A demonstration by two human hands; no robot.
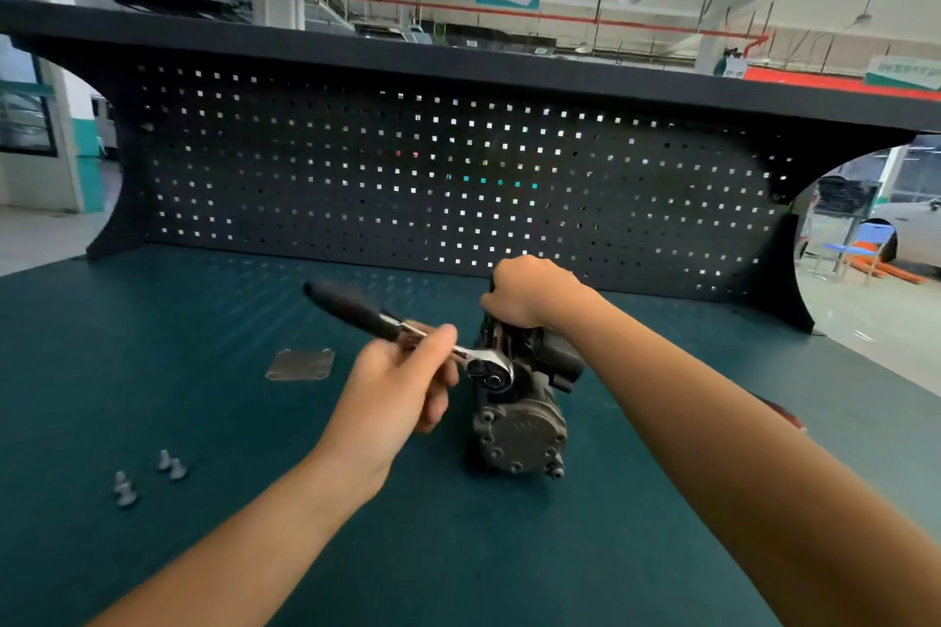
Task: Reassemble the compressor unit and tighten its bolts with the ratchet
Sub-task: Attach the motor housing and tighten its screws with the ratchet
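Teal-green matting covers a wide workbench [153, 346] backed by a black perforated steel pegboard [407, 168] under a dark shelf, in a workshop lit by strip lights. At the bench's centre, just in front of the pegboard, stands the grey cast-metal compressor unit [519, 428], its round bolted end cover facing the camera and a black plastic part on its right side.

A person's right hand [529, 290] reaches over from the right and grips the top rear of the unit, fingers curled down over it. The left hand [402, 382] is wrapped around the shaft of a chrome ratchet with a black handle [356, 311], holding it close to the head. The ratchet's head sits against the unit's upper left face, while the handle angles up and away to the left.

Left of the compressor, apart from it, a flat grey square metal plate with holes at its corners [300, 364] lies on the mat. Nearer the camera at far left, 4 small silver bolts [177, 468] lie loose in 2 pairs.
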